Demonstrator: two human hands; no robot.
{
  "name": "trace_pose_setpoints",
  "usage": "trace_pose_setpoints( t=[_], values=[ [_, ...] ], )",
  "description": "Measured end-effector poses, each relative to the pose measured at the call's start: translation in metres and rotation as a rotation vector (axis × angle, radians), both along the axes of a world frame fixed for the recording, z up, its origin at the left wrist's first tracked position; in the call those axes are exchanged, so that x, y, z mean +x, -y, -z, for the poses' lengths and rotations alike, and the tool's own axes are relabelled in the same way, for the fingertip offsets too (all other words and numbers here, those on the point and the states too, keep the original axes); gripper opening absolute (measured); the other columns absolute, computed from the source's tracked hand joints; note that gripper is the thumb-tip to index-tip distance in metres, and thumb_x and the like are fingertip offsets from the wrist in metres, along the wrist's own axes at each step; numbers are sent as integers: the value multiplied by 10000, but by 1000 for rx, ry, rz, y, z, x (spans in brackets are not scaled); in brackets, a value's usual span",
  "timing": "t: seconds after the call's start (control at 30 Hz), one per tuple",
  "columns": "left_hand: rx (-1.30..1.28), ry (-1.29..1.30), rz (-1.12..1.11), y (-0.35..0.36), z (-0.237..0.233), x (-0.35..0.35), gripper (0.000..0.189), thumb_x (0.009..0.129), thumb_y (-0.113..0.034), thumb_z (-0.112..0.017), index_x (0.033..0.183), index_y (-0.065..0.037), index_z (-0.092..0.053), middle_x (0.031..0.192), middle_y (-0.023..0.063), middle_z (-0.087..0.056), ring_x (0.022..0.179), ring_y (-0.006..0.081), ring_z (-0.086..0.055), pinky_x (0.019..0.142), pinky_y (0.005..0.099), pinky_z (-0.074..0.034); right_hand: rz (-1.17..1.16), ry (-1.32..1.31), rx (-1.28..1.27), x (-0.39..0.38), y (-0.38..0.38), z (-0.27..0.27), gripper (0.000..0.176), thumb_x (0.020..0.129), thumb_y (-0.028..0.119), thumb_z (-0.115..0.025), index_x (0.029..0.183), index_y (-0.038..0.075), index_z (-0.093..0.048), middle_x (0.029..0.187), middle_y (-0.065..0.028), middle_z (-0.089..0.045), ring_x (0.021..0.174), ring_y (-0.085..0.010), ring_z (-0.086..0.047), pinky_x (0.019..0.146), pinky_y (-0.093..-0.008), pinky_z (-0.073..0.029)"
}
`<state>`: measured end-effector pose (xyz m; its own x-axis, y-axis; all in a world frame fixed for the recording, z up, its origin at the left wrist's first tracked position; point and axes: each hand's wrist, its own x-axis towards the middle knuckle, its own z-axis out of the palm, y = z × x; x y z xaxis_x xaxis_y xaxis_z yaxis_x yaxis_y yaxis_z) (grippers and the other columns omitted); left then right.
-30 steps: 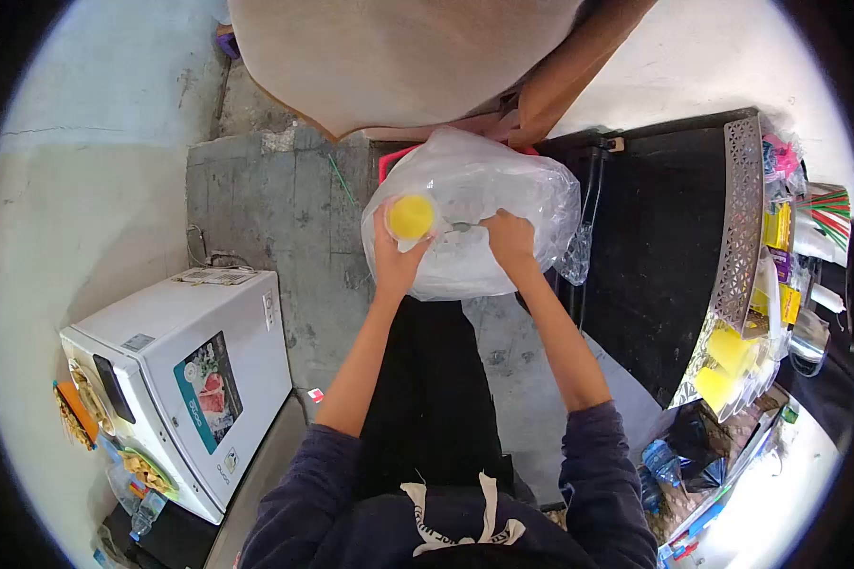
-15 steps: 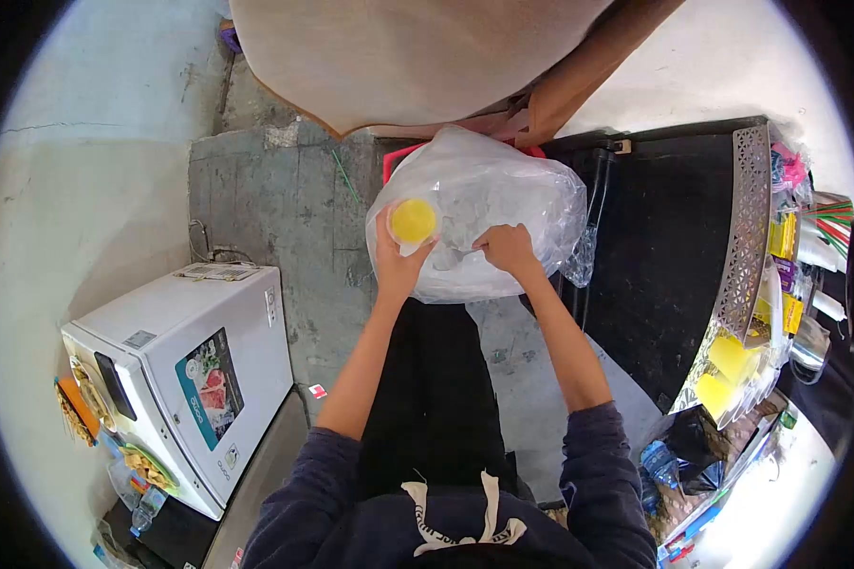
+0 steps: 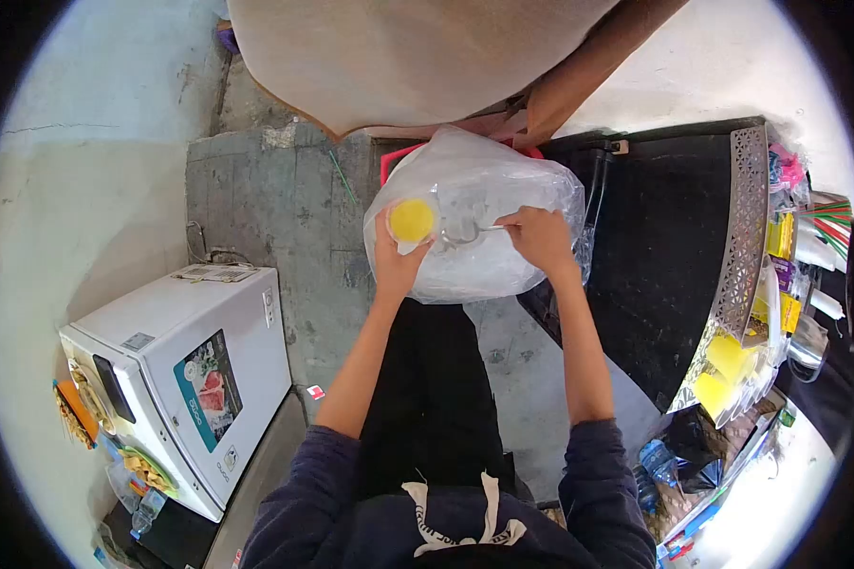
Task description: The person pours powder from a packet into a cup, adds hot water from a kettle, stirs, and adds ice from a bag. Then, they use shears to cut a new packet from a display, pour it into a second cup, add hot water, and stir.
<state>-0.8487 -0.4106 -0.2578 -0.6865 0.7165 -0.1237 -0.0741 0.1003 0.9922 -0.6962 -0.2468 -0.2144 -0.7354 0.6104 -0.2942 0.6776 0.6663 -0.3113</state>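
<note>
My left hand (image 3: 399,264) is wrapped round a clear plastic cup with yellow contents (image 3: 412,220), held upright over the left side of a clear plastic bag (image 3: 537,180). The bag is spread open and lines a red container (image 3: 392,163), whose rim shows at the back. Whitish lumps that look like ice lie inside it. Closed on the handle of a metal spoon (image 3: 464,234), my right hand (image 3: 542,239) is over the bag's right side. The spoon's bowl points left, at the lumps and close to the cup.
A white mini fridge (image 3: 199,370) stands at the left. On the right is a black tabletop (image 3: 669,256) edged by a perforated metal strip (image 3: 743,218), with packets, straws and yellow-filled cups (image 3: 731,356) beyond it. A brown board (image 3: 417,57) overhangs the far side.
My right hand has moved right with the spoon, and more of the spoon shows. The left hand and the cup have stayed nearly in place.
</note>
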Motion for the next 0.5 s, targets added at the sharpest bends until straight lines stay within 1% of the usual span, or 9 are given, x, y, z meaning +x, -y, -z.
trace_pose_setpoints(
  t=[0.03,0.1,0.13,0.23,0.3,0.33,0.4,0.43,0.5],
  values=[
    [3,2,1,0,6,1,672,665,7,-726,1228,-13,-358,1176,114,-470,1115,209,-465,964,320,-357,1,2,3,0,-3,-15,151,774,188,-577,811,233,-716,774,-49,-650,732,-230,-621,710,-415,-410],
    [-30,-141,3,1,16,3,678,657,5,-727,1230,-7,-364,1182,123,-465,1118,225,-464,966,323,-352,63,-24,-6,-1,-7,-44,142,765,174,-593,823,214,-716,770,-68,-645,684,-251,-619,653,-397,-438],
    [-27,-141,1,0,13,4,678,657,5,-727,1230,-7,-364,1182,123,-465,1118,225,-464,966,323,-352,24,-71,65,-1,-8,-54,134,758,160,-604,821,201,-716,752,-79,-635,644,-266,-611,591,-378,-452],
    [-7,-91,0,-5,7,11,692,647,-4,-735,1233,-7,-368,1186,130,-456,1124,239,-458,967,326,-348,58,-152,97,-9,2,-76,135,763,138,-601,825,181,-713,720,-82,-612,636,-274,-604,573,-377,-463],
    [1,-115,61,-7,4,14,702,677,37,-713,1265,-27,-335,1223,80,-410,1147,187,-424,992,321,-343,97,-219,65,-19,14,-81,135,768,127,-597,828,171,-710,716,-84,-601,633,-279,-601,573,-379,-467],
    [2,-115,62,-8,2,16,702,677,37,-713,1265,-27,-335,1223,80,-410,1147,187,-424,992,321,-343,135,-289,32,-23,18,-82,136,773,117,-592,832,160,-706,711,-86,-589,630,-284,-598,574,-381,-471],
    [33,-89,2,-11,0,18,690,651,-20,-744,1231,-11,-371,1196,122,-449,1121,238,-455,968,327,-346,157,-341,33,-23,22,-77,143,778,112,-585,849,157,-702,719,-88,-584,630,-284,-597,574,-374,-474],
    [34,-92,1,-11,-1,18,690,651,-20,-744,1231,-11,-371,1196,122,-449,1121,238,-455,968,327,-346,176,-392,33,-24,24,-73,151,783,106,-579,865,154,-697,727,-89,-578,631,-284,-596,574,-368,-477],
    [47,-60,-52,-10,-2,17,682,661,-16,-738,1233,-6,-366,1192,121,-447,1113,229,-456,970,329,-342,239,-324,22,-17,24,-69,155,786,119,-579,882,158,-693,739,-89,-585,640,-291,-600,577,-370,-481]
  ],
)
